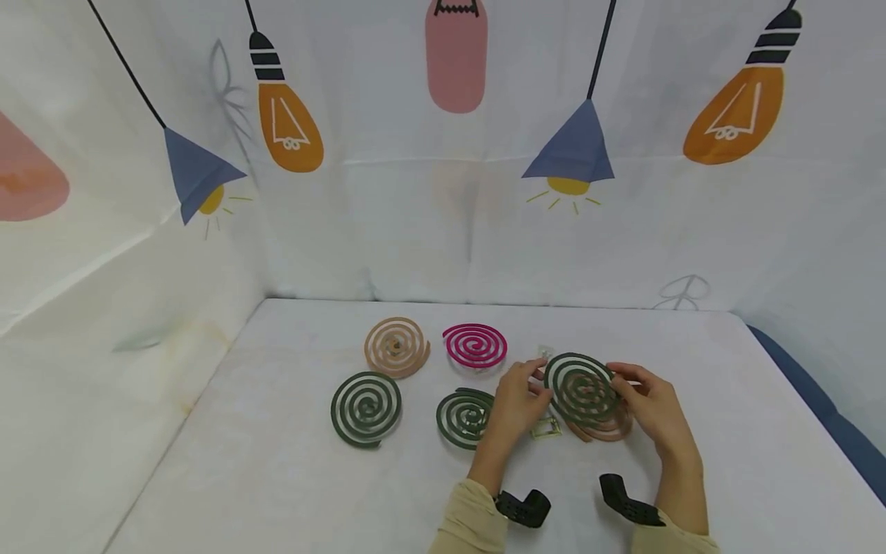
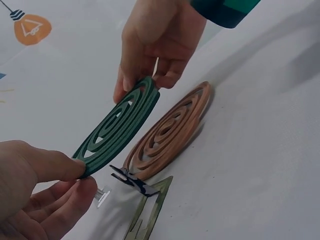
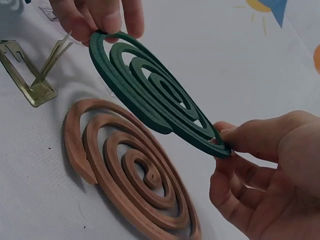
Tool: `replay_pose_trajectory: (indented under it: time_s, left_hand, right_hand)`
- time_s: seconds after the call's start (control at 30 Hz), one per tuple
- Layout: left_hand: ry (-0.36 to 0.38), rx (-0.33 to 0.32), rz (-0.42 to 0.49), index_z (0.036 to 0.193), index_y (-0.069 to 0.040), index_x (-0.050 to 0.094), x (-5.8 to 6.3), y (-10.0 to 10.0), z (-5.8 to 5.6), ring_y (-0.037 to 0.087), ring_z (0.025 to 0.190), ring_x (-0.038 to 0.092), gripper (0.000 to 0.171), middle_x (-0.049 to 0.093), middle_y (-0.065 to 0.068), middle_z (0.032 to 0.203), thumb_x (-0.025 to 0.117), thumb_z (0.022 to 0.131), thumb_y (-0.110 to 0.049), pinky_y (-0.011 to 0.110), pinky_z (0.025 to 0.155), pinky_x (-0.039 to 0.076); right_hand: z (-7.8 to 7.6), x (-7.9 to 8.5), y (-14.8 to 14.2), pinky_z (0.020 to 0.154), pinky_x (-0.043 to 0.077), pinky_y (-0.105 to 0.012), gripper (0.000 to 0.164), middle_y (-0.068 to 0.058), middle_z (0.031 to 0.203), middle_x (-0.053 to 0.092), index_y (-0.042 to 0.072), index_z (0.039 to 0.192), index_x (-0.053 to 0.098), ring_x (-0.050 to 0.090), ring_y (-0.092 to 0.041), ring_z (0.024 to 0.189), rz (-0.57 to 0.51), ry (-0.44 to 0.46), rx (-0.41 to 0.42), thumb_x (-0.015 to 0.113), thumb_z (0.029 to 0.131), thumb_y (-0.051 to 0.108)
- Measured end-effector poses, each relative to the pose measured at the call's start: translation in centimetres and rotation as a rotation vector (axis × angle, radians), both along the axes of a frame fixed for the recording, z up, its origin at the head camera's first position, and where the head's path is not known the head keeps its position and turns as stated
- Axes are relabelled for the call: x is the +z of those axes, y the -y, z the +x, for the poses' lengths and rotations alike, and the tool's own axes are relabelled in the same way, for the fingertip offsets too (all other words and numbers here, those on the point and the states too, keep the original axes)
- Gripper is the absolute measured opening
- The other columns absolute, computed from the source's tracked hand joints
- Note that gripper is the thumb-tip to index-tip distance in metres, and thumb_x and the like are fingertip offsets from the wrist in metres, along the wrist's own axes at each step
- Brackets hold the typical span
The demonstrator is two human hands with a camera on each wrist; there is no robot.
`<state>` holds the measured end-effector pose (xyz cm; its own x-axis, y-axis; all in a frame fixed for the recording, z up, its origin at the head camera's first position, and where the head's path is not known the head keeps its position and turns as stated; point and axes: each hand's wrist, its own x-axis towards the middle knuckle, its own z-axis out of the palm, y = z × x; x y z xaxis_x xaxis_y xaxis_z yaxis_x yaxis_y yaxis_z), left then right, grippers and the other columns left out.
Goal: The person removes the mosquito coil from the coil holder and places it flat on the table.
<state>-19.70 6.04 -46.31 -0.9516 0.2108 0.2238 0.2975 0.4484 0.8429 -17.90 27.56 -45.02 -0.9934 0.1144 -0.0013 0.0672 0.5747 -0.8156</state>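
A green mosquito coil [image 1: 580, 388] is held tilted between both hands, over a brown mosquito coil [image 3: 75, 140] that lies on the table. My left hand [image 1: 517, 404] pinches its left edge between thumb and fingers. On the opposite edge, my right hand [image 1: 654, 408] grips it with the thumb on top and the fingers underneath. In the right wrist view a gap shows between the two coils. Beside the brown coil lies a small metal coil stand [image 3: 35, 95] with a bent-up prong.
To the left lie a tan coil [image 1: 396, 346], a magenta coil [image 1: 476, 346] and a green coil [image 1: 365, 409]. Another green coil [image 1: 465, 419] is partly hidden by my left hand. A small clear piece [image 1: 545, 352] sits behind the held coil. Patterned cloth walls [image 1: 429, 231] enclose the table.
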Motion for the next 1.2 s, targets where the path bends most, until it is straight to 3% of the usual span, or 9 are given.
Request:
replay_pose_trajectory:
  time_s: [0.47,0.7,1.2]
  left_hand:
    - [-0.014,0.001,-0.024,0.117,-0.005,0.064,-0.2,-1.2,0.4,0.006,0.073,0.065,0.038,0.061,0.007,0.095,0.07,0.079,-0.006,0.012,0.065,0.046]
    - [-0.031,0.043,-0.113,0.115,-0.008,0.065,-0.4,-1.5,0.7,0.007,0.075,0.064,0.037,0.063,0.003,0.093,0.072,0.078,-0.011,0.016,0.067,0.046]
    - [-0.004,0.032,-0.249,0.117,-0.012,0.066,-0.1,-2.0,1.1,0.001,0.071,0.052,0.036,0.063,-0.002,0.092,0.071,0.082,-0.019,0.018,0.064,0.04]
  right_hand:
    - [0.1,-0.2,-0.6,0.068,0.047,-0.014,0.036,-0.02,0.119,0.059,0.004,0.128,0.054,0.053,0.002,0.085,0.046,0.052,-0.025,0.047,0.098,0.023]
    - [0.2,-0.4,-0.6,0.068,0.047,-0.015,0.034,-0.02,0.115,0.058,0.002,0.126,0.055,0.054,-0.001,0.084,0.058,0.052,-0.019,0.048,0.097,0.019]
    - [0.5,-0.5,-1.3,0.068,0.046,-0.016,0.035,-0.019,0.115,0.057,0.002,0.126,0.055,0.052,0.0,0.084,0.055,0.077,-0.025,0.048,0.097,0.02]
